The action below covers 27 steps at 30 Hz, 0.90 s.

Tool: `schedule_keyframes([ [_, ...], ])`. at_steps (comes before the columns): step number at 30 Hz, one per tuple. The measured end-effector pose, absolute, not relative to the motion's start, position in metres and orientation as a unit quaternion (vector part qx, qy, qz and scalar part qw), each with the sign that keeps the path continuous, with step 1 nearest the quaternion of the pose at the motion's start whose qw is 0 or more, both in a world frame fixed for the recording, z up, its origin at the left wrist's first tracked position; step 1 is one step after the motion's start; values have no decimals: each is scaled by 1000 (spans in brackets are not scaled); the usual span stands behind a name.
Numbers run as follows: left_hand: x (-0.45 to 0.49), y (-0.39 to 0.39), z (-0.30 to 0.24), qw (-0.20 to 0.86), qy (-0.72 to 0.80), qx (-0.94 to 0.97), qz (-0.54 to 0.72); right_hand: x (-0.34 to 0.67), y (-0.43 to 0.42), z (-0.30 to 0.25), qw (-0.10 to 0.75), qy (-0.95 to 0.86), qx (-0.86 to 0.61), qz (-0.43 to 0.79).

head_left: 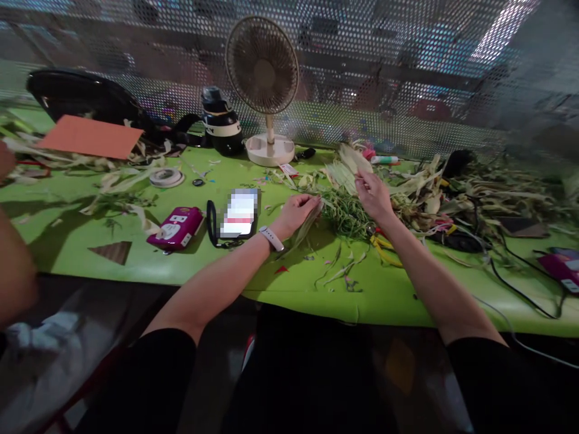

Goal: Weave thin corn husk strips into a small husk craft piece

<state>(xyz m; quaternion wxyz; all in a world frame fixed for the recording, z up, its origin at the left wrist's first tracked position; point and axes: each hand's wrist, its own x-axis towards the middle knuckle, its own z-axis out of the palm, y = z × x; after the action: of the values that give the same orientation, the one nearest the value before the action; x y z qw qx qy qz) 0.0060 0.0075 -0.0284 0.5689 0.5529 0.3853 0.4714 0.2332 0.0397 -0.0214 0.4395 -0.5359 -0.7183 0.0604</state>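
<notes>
My left hand [296,216], with a pale watch band at the wrist, is closed in a pinch. From its fingertips a narrow, pale-green strip of dried husk [306,230] hangs down toward the table. My right hand [374,194] is a little farther to the right, its fingers closed on a broad, cream-coloured corn husk [355,160] that points up and away. Between and beyond the hands lies a heap of thin green shreds [346,211]. Yellow-handled pliers or scissors [384,250] rest just below my right wrist, partly covered by it.
A fan [262,66] and a dark bottle [222,129] stand at the back. On the left are a phone [239,211], a magenta device [178,228] and a tape roll [166,176]. Husks [420,187] and cables [506,283] cover the right. Another person's arm [15,271] is far left.
</notes>
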Motion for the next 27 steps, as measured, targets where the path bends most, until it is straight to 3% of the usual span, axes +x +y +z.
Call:
schedule_keyframes([
  [4, 8, 4, -26, 591, 388, 537, 461, 240, 36, -18, 402, -742, -536, 21],
  [10, 12, -2, -27, 593, 361, 549, 466, 196, -10, -14, 387, -807, -432, 110],
  [22, 13, -4, -23, 566, 352, 591, 454, 192, -15, -15, 417, -775, -441, 176],
  [27, 13, -5, -23, 563, 351, 599, 447, 191, -18, -14, 424, -783, -431, 146],
])
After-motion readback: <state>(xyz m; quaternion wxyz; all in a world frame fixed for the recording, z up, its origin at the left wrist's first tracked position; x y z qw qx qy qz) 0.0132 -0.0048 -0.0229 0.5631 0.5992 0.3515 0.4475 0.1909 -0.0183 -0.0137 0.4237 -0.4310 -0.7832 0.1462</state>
